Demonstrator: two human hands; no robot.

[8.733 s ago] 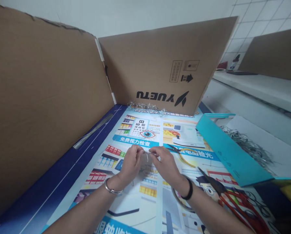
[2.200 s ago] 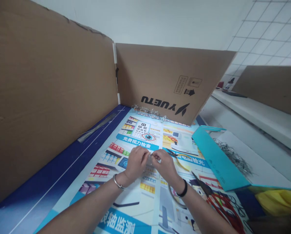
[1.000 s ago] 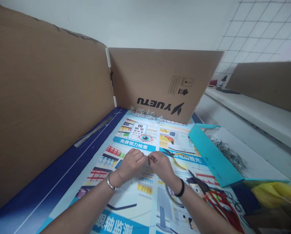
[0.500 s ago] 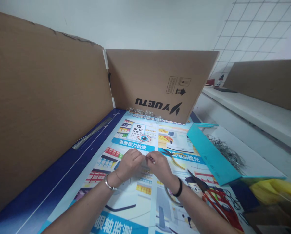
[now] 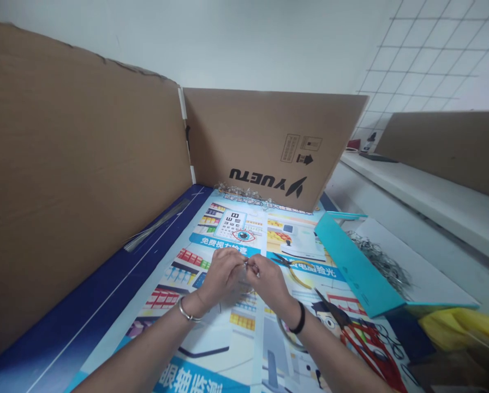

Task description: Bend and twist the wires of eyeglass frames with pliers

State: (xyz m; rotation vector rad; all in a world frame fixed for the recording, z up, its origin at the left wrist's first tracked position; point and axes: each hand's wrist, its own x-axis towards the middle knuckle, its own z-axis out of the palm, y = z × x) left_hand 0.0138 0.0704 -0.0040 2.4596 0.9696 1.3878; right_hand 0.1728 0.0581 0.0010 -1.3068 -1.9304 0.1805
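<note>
My left hand [image 5: 225, 274] and my right hand [image 5: 268, 277] meet over the middle of the printed sheet, fingertips almost touching. Both are closed in a pinch on what looks like a thin wire [image 5: 246, 291]; faint curved strands show just below the fingertips, and their ends are hidden by my fingers. Right of my right hand lie yellow-handled pliers [image 5: 297, 271]. Closer in, by my right forearm, are large scissors [image 5: 353, 327] with red handles. A ring-shaped roll [image 5: 287, 334] is partly covered by my right wrist.
Cardboard panels stand on the left [image 5: 84, 142] and at the back [image 5: 248, 131]. Small clear pieces [image 5: 244, 192] are heaped at the back panel's foot. Straight wires [image 5: 156, 225] lie on the left. On the right, a turquoise box [image 5: 359, 267] holds tangled wire [image 5: 381, 262], near yellow cloth [image 5: 461, 327].
My left hand has turned slightly and its fingers have shifted, so more of the strands shows between my hands. Both hands keep their pinch. The view has tilted a little.
</note>
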